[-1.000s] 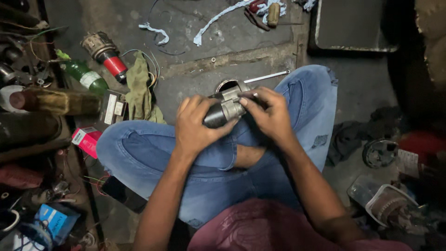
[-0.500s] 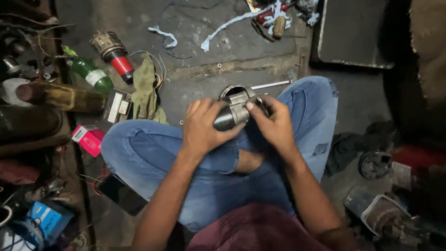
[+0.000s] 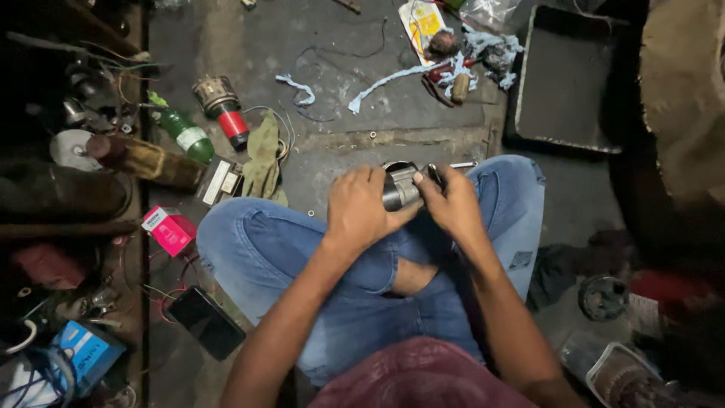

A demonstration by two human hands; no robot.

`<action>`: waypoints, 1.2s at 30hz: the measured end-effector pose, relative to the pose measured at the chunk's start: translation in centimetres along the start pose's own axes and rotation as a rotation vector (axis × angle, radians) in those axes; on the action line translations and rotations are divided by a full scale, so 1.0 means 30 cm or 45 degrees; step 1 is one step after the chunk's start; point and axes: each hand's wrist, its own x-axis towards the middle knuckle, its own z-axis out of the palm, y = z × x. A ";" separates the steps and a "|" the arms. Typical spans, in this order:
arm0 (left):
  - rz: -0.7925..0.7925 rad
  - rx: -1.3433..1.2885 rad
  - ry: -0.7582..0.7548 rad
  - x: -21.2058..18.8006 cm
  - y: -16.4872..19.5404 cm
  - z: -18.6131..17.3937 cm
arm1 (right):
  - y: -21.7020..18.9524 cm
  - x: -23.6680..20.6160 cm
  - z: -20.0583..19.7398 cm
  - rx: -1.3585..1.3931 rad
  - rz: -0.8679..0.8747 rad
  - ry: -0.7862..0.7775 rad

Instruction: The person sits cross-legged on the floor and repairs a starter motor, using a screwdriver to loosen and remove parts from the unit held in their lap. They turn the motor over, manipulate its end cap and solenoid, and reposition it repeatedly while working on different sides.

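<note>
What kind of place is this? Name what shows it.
Probably a small repair workshop, worked on the floor. Both hands hold a metal motor part; loose wires, a motor and a metal tray lie around.

- The person sits cross-legged, knees in blue jeans spread toward 9 and 3 o'clock, one bare foot showing between the thighs.
- Both forearms are bare and rise from the lower edge toward 12 o'clock, converging over the lap.
- The left hand [image 3: 361, 211] lies back-up, wrist nearly straight, fingers curled and closed around something held between the two hands, fingertips pointing toward 1 o'clock.
- The right hand [image 3: 451, 205] sits just beside it at 3 o'clock, back-up, wrist bent slightly inward, fingers flexed and pressed to the same held piece, thumb toward the left hand.
- The two hands nearly touch at the thumbs.
</note>
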 end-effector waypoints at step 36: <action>0.302 -0.217 -0.099 0.069 -0.076 -0.032 | 0.017 -0.094 -0.207 -0.069 -0.453 -0.175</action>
